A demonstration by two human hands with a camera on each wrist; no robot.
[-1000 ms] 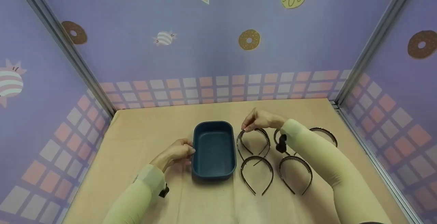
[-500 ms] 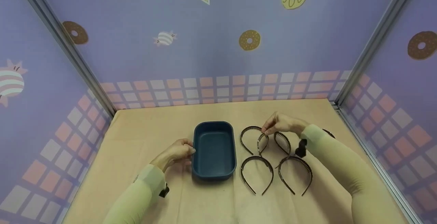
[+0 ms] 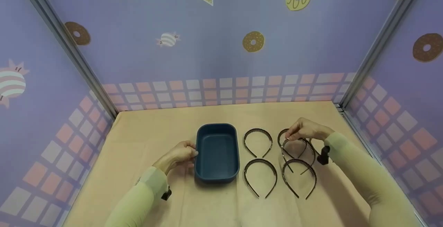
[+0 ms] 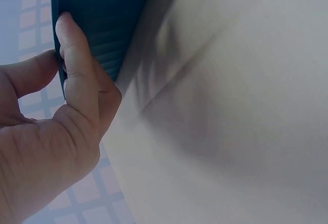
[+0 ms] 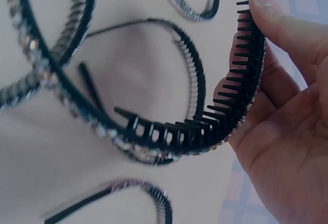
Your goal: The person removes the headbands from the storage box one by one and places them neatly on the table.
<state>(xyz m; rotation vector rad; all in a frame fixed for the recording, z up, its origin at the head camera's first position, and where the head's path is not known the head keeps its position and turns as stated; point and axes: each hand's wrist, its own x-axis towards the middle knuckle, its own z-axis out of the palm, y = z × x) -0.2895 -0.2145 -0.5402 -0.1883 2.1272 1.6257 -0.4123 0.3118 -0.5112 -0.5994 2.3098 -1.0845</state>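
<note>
My left hand [image 3: 178, 155] grips the left wall of a deep blue rectangular box [image 3: 217, 163], thumb and fingers pinching its rim. In the left wrist view the thumb lies on one side of the box wall [image 4: 105, 8] and the fingers on the other. My right hand [image 3: 307, 129] pinches a black toothed headband [image 5: 205, 139] by its arch; small glittering stones cover its outer side. The held headband hangs over two others, a rear one [image 3: 280, 134] and a front one [image 3: 299, 161], overlapping both in the head view.
Two more headbands lie just right of the box, one behind [image 3: 258, 129] and one in front [image 3: 260, 160]. Another is mostly hidden by my right hand and sleeve. A patterned wall [image 3: 221, 54] closes off the back of the cloth-covered table [image 3: 145, 126].
My right hand has carried the headband rightward, from above the rear headband beside the box to above the right-hand ones. My left hand and the box have stayed put.
</note>
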